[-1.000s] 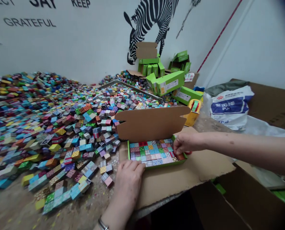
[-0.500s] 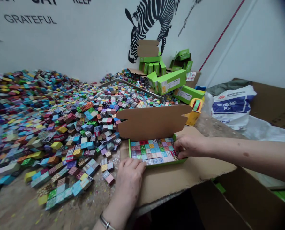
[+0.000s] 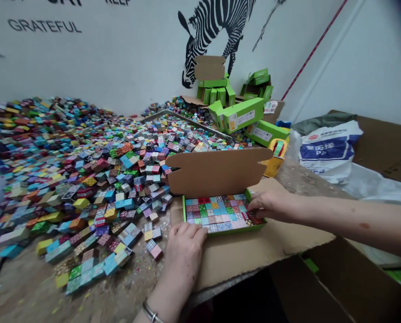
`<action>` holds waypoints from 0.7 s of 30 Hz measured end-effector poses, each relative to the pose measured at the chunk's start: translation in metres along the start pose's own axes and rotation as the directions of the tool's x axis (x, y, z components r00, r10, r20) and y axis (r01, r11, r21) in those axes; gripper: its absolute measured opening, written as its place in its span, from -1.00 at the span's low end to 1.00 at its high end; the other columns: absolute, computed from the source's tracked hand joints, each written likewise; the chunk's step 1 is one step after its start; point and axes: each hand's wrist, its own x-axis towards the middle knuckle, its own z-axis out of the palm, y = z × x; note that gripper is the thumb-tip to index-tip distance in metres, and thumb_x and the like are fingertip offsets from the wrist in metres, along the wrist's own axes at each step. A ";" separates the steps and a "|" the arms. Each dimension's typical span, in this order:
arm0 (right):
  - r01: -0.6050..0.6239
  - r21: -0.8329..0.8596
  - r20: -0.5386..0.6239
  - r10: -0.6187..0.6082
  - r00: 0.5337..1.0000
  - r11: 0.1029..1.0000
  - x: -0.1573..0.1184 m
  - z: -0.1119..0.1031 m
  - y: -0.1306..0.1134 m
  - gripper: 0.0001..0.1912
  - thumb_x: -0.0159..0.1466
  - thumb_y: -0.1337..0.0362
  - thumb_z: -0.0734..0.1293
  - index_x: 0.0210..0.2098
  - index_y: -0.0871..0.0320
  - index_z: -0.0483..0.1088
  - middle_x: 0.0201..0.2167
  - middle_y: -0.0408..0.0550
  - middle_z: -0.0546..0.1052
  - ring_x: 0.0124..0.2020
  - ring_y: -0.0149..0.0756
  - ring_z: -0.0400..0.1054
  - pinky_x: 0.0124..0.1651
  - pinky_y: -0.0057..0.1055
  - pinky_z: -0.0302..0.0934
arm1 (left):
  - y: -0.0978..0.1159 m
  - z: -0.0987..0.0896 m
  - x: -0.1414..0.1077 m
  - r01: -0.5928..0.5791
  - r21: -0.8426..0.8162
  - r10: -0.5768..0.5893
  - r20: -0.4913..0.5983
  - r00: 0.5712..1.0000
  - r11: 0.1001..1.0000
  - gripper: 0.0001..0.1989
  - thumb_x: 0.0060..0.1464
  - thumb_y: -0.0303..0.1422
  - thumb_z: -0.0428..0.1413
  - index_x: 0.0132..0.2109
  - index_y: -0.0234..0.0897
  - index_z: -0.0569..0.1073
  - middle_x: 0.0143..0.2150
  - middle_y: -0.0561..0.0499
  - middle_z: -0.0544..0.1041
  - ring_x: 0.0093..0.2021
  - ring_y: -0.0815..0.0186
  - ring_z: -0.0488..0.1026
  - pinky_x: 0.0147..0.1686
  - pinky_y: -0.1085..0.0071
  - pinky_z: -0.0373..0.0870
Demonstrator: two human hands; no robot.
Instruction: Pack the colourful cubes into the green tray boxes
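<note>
A shallow green cardboard box [image 3: 227, 231] lies on a cardboard sheet with its brown lid [image 3: 217, 172] raised at the back. Rows of small patterned blocks [image 3: 213, 211] in many colours fill it, with reddish-brown ones at the right end. My left hand [image 3: 187, 244] is closed around the front left corner of the box, its fingers bent over the edge. At the box's right end, my right hand [image 3: 271, 204] reaches over the rim with bent fingers down on the blocks. Its fingertips are partly hidden, so whether a block is between them does not show.
A large heap of loose blocks [image 3: 85, 166] spreads over the table to the left. Behind stand green boxes [image 3: 244, 114] and a yellow container [image 3: 275, 157]. A white sack [image 3: 328, 148] lies at the right. The cardboard sheet [image 3: 234, 255] reaches the table's front edge.
My right hand has shifted slightly up over the box's right end, and reddish-brown blocks now show below its fingers. My left hand stays at the front left corner.
</note>
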 end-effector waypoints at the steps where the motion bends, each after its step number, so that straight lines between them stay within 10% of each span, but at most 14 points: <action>1: 0.027 -0.018 0.000 -0.027 1.000 0.999 -0.002 0.001 0.001 -0.84 0.14 0.39 0.30 -0.32 0.10 0.51 -0.27 -0.07 0.49 -0.24 -0.32 0.35 -0.21 -0.47 0.17 | 0.000 0.000 0.000 0.002 -0.001 -0.002 -0.003 1.000 1.000 -0.84 0.18 -0.50 0.05 -0.15 -0.19 0.46 -0.25 0.08 0.53 -0.23 0.29 0.39 -0.19 0.30 0.18; 14: -0.012 -0.359 -0.138 -0.040 0.990 0.933 -0.010 0.025 -0.011 -0.72 0.22 0.51 0.14 -0.26 0.14 0.43 -0.32 0.01 0.48 -0.27 -0.23 0.34 -0.26 -0.36 0.14 | -0.002 -0.003 0.000 0.011 -0.067 -0.008 0.050 0.999 0.998 -0.81 0.18 -0.51 0.05 -0.12 -0.15 0.46 -0.17 0.10 0.54 -0.17 0.29 0.38 -0.14 0.29 0.15; 21: -0.038 -0.166 -0.186 0.006 0.983 0.985 -0.007 0.026 -0.007 -0.83 0.14 0.44 0.21 -0.35 0.13 0.41 -0.32 -0.03 0.49 -0.32 -0.29 0.34 -0.30 -0.42 0.14 | -0.005 -0.002 -0.001 -0.017 -0.023 0.018 0.038 0.999 1.000 -0.83 0.19 -0.48 0.05 -0.12 -0.15 0.46 -0.17 0.09 0.53 -0.18 0.29 0.38 -0.17 0.30 0.16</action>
